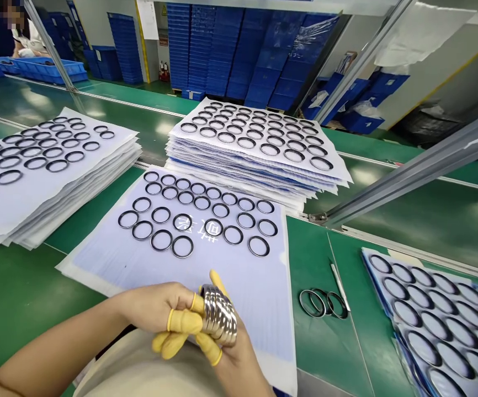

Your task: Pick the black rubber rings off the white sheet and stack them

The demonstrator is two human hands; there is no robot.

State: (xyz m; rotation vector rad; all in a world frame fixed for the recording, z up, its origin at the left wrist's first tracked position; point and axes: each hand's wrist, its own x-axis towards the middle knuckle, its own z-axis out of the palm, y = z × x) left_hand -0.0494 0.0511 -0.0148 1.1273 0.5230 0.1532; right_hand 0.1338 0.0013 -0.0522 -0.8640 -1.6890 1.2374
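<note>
**Gleaming stack of rings held between two hands, low over the sheet!**

And here it is, the stack of rings (219,315), shiny metal edges lined up side by side, right in the right hand (235,353), which is clamped around it! The left hand (164,306) presses in at the left end, its fingers curled and touching the metal; whether it truly grips, I cannot tell. Yellow finger cots (183,321) cover fingertips on both hands.

Look just beyond the hands: a pale sheet (247,292) lies on the green counter (19,292), carrying dark rings (267,248) in uneven rows, while the part nearest the hands is bare. Farther out, directly ahead of them, stands a thick pile of sheets (239,171), its top covered in rings! Off to the left of the hands, another layered pile (90,193), rings on top again.

Over to the right of the right hand, a few loose rings (329,304) overlap, just beside a slim white tool (340,286). Farther right still, a ring-covered stack (408,331) shows blue edges. Way beyond the hands, blue crates (218,49) tower!
</note>
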